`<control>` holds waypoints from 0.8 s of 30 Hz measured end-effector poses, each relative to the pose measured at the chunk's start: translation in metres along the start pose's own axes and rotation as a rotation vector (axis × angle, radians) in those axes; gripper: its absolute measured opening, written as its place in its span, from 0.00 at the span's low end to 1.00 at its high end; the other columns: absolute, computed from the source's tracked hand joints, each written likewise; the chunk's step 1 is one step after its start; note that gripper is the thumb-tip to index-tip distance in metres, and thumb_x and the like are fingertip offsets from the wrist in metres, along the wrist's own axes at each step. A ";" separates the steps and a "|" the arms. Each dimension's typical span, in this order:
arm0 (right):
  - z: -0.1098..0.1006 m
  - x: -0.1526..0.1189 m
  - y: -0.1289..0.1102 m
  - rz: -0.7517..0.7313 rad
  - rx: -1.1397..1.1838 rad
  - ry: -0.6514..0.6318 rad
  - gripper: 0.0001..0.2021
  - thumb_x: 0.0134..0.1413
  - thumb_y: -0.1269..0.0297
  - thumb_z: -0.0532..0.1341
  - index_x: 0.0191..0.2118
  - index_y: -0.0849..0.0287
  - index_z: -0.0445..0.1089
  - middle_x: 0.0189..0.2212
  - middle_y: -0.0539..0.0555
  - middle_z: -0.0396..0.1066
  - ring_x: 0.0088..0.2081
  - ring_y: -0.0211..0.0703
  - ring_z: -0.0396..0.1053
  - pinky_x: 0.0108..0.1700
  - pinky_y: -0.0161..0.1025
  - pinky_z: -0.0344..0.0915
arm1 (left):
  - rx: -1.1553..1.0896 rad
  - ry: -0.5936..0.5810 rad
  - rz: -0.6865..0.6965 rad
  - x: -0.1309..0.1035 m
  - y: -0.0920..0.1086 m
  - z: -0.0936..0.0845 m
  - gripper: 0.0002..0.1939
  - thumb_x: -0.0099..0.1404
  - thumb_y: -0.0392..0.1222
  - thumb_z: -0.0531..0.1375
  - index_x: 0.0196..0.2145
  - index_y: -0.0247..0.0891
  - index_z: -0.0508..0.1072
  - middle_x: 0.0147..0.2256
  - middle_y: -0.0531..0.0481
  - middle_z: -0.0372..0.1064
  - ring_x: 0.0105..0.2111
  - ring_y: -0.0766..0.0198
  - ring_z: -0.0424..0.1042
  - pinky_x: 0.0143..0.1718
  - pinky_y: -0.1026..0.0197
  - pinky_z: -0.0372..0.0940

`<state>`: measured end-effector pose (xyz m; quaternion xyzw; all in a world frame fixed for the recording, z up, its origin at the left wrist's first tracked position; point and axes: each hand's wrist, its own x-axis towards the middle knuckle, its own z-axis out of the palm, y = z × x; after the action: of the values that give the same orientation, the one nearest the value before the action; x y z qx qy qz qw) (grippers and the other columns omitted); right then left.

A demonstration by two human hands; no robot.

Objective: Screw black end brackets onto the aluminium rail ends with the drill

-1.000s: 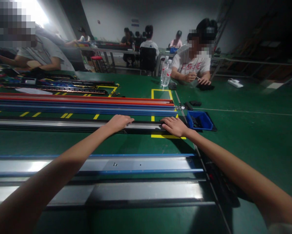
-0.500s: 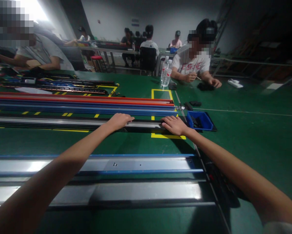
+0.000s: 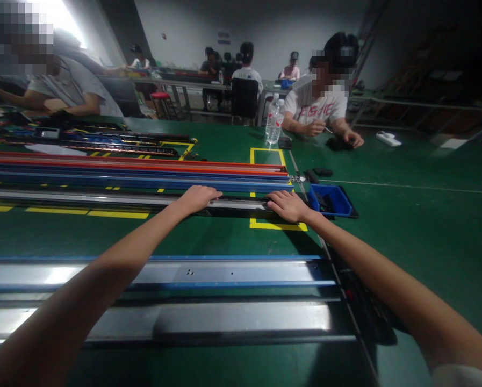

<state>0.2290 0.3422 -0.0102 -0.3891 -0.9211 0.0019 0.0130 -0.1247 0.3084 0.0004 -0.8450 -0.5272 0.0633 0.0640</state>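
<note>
A long black rail with a silver strip (image 3: 241, 205) lies across the green table. My left hand (image 3: 198, 199) rests over it, its fingers wrapped round the far edge. Nearer the rail's right end, my right hand (image 3: 288, 206) lies on top with its fingers spread. Beyond the rail run blue (image 3: 224, 182) and orange (image 3: 224, 165) profiles. Closer to me lie a silver panel with blue edges (image 3: 257, 271) and a wider silver panel with dark edges (image 3: 257, 318).
Right of the rail's end sits a blue bin (image 3: 330, 200) holding small dark parts. Two clear bottles (image 3: 273, 121) stand at the far side, beside a seated person (image 3: 317, 102) in a white shirt. Wired black assemblies (image 3: 103, 141) lie at the back left.
The left stretch of the black rail has shifted slightly away from me, showing more of the yellow tape in front of it. Both hands keep nearly the same place on it.
</note>
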 end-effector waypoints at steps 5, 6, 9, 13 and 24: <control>0.001 0.002 0.002 0.007 -0.010 0.000 0.29 0.74 0.46 0.38 0.62 0.55 0.67 0.58 0.62 0.72 0.55 0.60 0.68 0.51 0.52 0.61 | 0.001 0.006 0.002 0.002 -0.002 0.001 0.25 0.70 0.32 0.51 0.59 0.48 0.74 0.53 0.48 0.78 0.51 0.59 0.77 0.44 0.64 0.69; 0.001 0.003 0.003 0.007 -0.012 0.001 0.29 0.74 0.46 0.39 0.62 0.55 0.67 0.58 0.61 0.72 0.54 0.60 0.68 0.51 0.51 0.61 | -0.001 0.008 0.002 0.003 -0.003 0.001 0.24 0.70 0.32 0.51 0.58 0.48 0.74 0.53 0.48 0.78 0.51 0.59 0.77 0.45 0.63 0.69; 0.001 0.004 0.003 0.014 -0.019 0.004 0.29 0.74 0.47 0.39 0.61 0.56 0.67 0.57 0.62 0.73 0.54 0.60 0.68 0.51 0.51 0.61 | -0.004 0.012 0.003 0.004 -0.004 0.002 0.24 0.69 0.32 0.52 0.58 0.48 0.75 0.53 0.47 0.78 0.51 0.58 0.77 0.45 0.63 0.69; 0.001 0.005 0.003 0.024 -0.028 0.011 0.28 0.74 0.48 0.39 0.61 0.56 0.67 0.57 0.62 0.73 0.55 0.61 0.68 0.52 0.52 0.60 | -0.006 0.015 0.003 0.006 -0.005 0.002 0.24 0.69 0.32 0.52 0.58 0.48 0.75 0.53 0.48 0.78 0.51 0.58 0.77 0.44 0.63 0.69; 0.003 0.009 0.006 0.035 -0.033 0.016 0.29 0.74 0.47 0.39 0.62 0.56 0.67 0.58 0.63 0.72 0.55 0.62 0.68 0.52 0.53 0.61 | -0.037 0.049 -0.007 0.010 -0.010 0.007 0.24 0.69 0.33 0.53 0.57 0.48 0.76 0.53 0.49 0.79 0.49 0.57 0.78 0.41 0.62 0.68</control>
<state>0.2267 0.3530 -0.0127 -0.4052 -0.9140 -0.0163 0.0141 -0.1303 0.3221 -0.0049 -0.8454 -0.5295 0.0328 0.0615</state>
